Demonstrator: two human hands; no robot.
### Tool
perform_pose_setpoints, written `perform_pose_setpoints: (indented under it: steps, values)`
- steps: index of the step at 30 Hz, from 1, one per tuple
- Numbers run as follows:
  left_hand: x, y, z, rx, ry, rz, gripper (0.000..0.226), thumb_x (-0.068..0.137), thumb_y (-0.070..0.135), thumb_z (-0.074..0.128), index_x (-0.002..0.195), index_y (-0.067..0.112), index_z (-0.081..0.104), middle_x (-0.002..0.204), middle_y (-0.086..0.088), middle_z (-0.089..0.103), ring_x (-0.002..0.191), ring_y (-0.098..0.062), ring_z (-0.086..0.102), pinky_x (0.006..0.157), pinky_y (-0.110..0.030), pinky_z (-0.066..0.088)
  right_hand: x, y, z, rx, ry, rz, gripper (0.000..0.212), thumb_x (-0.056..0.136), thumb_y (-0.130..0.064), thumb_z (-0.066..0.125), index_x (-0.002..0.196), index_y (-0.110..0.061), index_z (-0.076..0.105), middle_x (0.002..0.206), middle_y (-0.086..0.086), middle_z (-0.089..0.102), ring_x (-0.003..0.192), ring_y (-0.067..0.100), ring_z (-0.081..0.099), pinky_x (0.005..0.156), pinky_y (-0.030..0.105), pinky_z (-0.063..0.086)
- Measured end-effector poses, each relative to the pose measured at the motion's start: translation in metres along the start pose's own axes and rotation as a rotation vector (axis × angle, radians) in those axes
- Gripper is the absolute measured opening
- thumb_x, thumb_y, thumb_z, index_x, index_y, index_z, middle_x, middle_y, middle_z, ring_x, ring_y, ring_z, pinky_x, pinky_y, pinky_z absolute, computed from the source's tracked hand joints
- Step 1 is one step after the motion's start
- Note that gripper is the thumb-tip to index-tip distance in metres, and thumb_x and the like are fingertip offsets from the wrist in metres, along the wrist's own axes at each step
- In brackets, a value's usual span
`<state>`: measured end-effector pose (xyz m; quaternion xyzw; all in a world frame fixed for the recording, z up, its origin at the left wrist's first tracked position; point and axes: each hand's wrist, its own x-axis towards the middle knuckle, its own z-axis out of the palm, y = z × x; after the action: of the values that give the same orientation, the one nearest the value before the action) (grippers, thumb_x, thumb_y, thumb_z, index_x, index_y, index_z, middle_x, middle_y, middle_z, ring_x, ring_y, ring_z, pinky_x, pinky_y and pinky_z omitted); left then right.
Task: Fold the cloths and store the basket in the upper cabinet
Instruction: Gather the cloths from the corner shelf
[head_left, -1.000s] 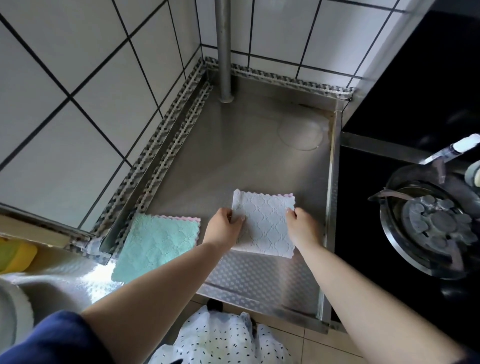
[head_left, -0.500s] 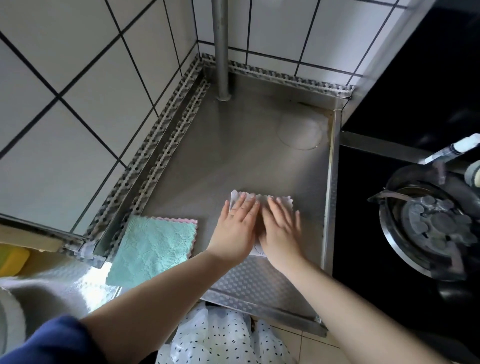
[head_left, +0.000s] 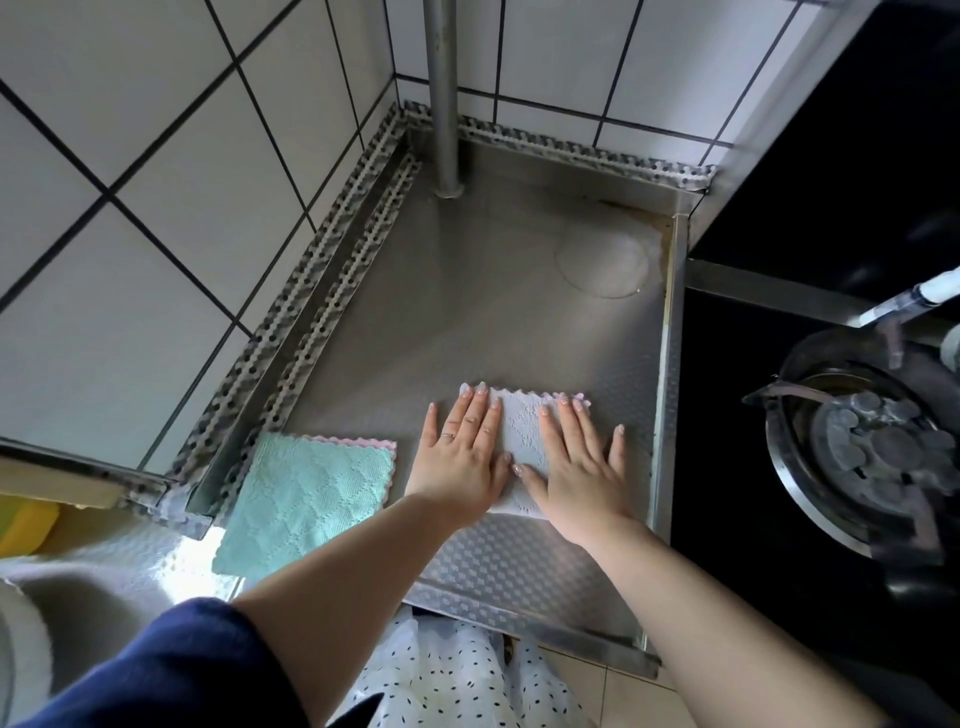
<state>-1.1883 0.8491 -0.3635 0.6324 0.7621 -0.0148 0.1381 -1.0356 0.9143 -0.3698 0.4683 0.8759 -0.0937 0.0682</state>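
A folded white cloth (head_left: 522, 428) with a scalloped pink edge lies on the steel counter (head_left: 467, 322). Both my hands lie flat on it with straight, spread fingers. My left hand (head_left: 460, 449) covers its left part and my right hand (head_left: 576, 462) covers its right part, so only a strip of cloth shows between them. A folded mint-green cloth (head_left: 306, 499) lies apart to the left, near the counter's corner. No basket and no cabinet are in view.
White tiled walls enclose the counter at left and back, and a metal pipe (head_left: 441, 98) stands in the back corner. A gas burner (head_left: 872, 447) sits on the black hob at right. A sink rim (head_left: 78, 587) and a yellow sponge (head_left: 23, 525) are at lower left.
A second ago both hands pinched the white cloth's side edges. They then laid flat on it close together and have since slid apart toward its sides.
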Motion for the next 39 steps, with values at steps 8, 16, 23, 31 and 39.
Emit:
perform_pose_setpoints:
  steps: [8,16,23,31,39]
  values:
    - [-0.015,-0.01,-0.013,-0.285,0.209,-0.112,0.063,0.084,0.036,0.042,0.141,0.011,0.04,0.145,-0.013,0.04,0.137,-0.035,0.03,0.113,-0.04,0.023,-0.004,0.014,-0.023,0.454,0.281,0.135,0.047,0.083,-0.032,0.056,0.126,-0.013,0.057,0.132,0.007,0.054,0.124,0.028,0.047,0.104,0.039,0.034]
    - [-0.028,-0.011,-0.034,-0.786,0.04,-0.407,0.013,0.087,0.024,0.058,0.098,0.017,0.062,0.092,0.002,0.069,0.091,-0.023,0.066,0.082,-0.041,0.055,-0.016,0.019,-0.035,1.135,-0.029,0.506,0.018,0.089,-0.009,0.057,0.098,-0.024,0.061,0.107,-0.002,0.064,0.101,0.012,0.058,0.093,0.025,0.042]
    - [-0.023,-0.005,-0.052,-0.995,0.037,-0.534,0.022,0.082,0.01,0.056,0.101,0.016,0.066,0.088,-0.004,0.069,0.08,-0.018,0.06,0.073,-0.037,0.052,-0.009,0.01,-0.042,1.414,-0.143,0.709,0.029,0.084,-0.012,0.065,0.108,-0.025,0.055,0.1,0.004,0.066,0.082,0.022,0.063,0.083,0.039,0.055]
    - [-0.056,-0.031,-0.067,-1.16,0.106,-0.56,0.016,0.086,0.007,0.059,0.087,0.022,0.064,0.084,0.005,0.067,0.072,-0.004,0.063,0.069,-0.019,0.051,-0.026,-0.02,-0.06,1.612,-0.352,0.705,0.01,0.089,-0.005,0.06,0.08,-0.009,0.058,0.069,0.004,0.067,0.066,0.017,0.059,0.055,0.028,0.047]
    - [-0.118,-0.099,-0.084,-1.187,0.205,-0.7,0.028,0.092,0.015,0.058,0.118,0.024,0.057,0.103,0.005,0.063,0.089,-0.012,0.062,0.081,-0.032,0.054,-0.034,-0.101,-0.06,1.623,-0.546,0.525,0.009,0.091,-0.007,0.057,0.1,-0.006,0.061,0.098,0.011,0.069,0.086,0.023,0.065,0.066,0.033,0.055]
